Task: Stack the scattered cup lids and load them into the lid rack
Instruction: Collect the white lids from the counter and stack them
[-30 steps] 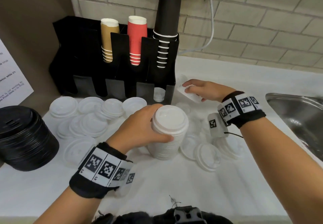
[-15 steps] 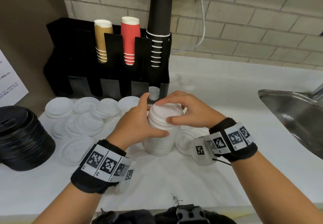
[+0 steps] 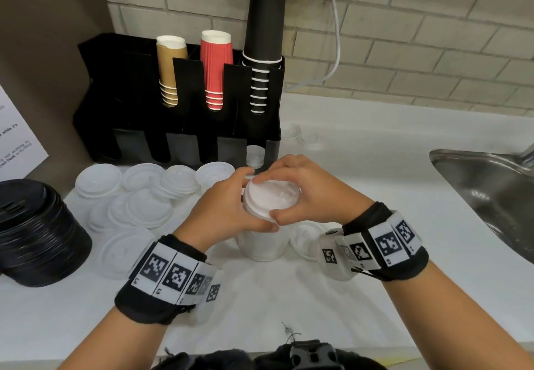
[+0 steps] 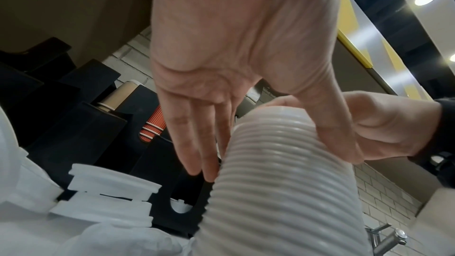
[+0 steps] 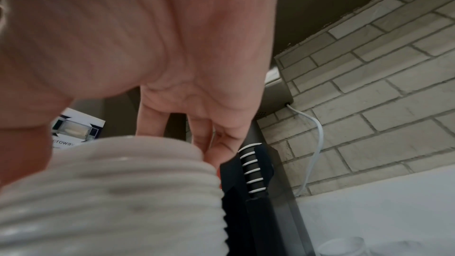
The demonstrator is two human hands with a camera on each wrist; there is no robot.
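Observation:
A tall stack of white cup lids stands on the white counter in front of the black lid rack. My left hand grips the stack's upper part from the left, thumb in front and fingers behind. My right hand pinches the rim of the top lid between thumb and fingers. The left wrist view shows the ribbed stack with my left fingers along it. Seen from the right wrist, my right hand reaches over the stack. Several loose white lids lie to the left.
A pile of black lids sits at the far left. The rack holds brown, red and black cups above, and one white lid shows in its rightmost slot. Two small lids lie behind. A steel sink is at the right.
My right hand took a lid from beside the rack's right end and brought it onto the top of the stack. My left hand stayed on the stack.

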